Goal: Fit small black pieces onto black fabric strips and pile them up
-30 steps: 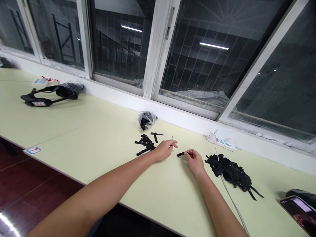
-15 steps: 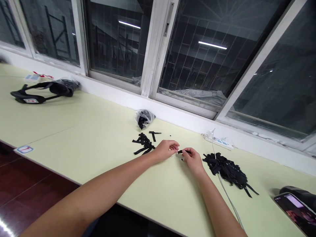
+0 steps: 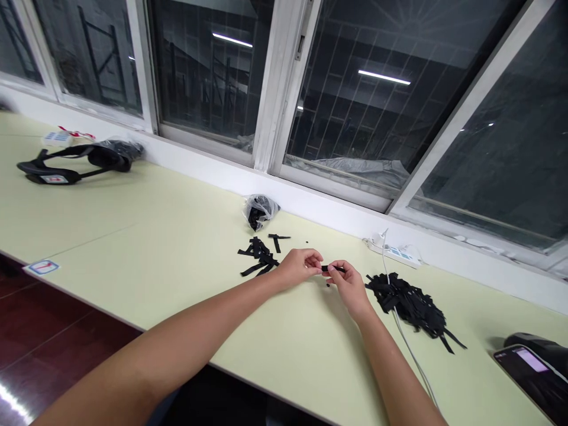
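A short black fabric strap [image 3: 325, 268] is stretched between my two hands above the table. My right hand [image 3: 349, 289] pinches it between thumb and fingers. The fingertips of my left hand [image 3: 298, 267] are closed at its left end; what else they may hold is too small to make out. Below the strap, a tiny black round piece [image 3: 328, 285] lies on the table. To the left of my left hand is a small loose pile of black straps [image 3: 260, 254], and a larger heap of black straps [image 3: 410, 305] lies to the right of my right hand.
Behind the small pile sits a clear plastic bag [image 3: 261, 210] with black pieces in it. A white cable [image 3: 406, 343] runs over the large heap from a power strip [image 3: 397, 254]. At right lies a phone [image 3: 528, 373]; a black headset [image 3: 75, 165] rests far left.
My left fingertips have met the left end of the strap, which now lies straighter and more level between both hands. The piles have stayed in place.
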{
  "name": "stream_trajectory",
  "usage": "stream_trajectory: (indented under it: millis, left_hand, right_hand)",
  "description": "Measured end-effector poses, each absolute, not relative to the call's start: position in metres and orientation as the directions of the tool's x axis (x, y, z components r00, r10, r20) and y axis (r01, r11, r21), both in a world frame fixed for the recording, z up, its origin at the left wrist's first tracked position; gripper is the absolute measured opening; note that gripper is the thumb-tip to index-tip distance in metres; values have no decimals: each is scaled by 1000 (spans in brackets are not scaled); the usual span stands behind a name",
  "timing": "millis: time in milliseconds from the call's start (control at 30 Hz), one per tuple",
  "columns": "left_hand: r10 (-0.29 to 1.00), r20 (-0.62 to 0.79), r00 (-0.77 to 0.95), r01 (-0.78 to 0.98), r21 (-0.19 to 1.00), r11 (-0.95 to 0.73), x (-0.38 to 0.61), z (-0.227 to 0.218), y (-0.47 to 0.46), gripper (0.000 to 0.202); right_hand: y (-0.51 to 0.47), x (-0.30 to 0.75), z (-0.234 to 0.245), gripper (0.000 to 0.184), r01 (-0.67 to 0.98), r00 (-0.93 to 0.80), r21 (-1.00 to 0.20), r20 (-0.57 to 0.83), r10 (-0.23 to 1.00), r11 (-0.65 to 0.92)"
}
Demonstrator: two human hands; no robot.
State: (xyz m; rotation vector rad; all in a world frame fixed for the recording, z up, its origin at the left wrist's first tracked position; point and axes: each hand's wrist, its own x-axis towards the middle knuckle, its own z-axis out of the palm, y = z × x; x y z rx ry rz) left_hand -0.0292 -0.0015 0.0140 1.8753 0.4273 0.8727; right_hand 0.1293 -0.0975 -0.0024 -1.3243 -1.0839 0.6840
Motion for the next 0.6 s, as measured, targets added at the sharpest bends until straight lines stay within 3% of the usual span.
stream_trajectory:
  millis: [600]
  left_hand:
    - [486, 539, 688, -48, 702, -710, -33, 18, 3, 11]
  right_hand:
    - [-107, 120, 14, 42, 237, 263, -944, 288, 921, 228]
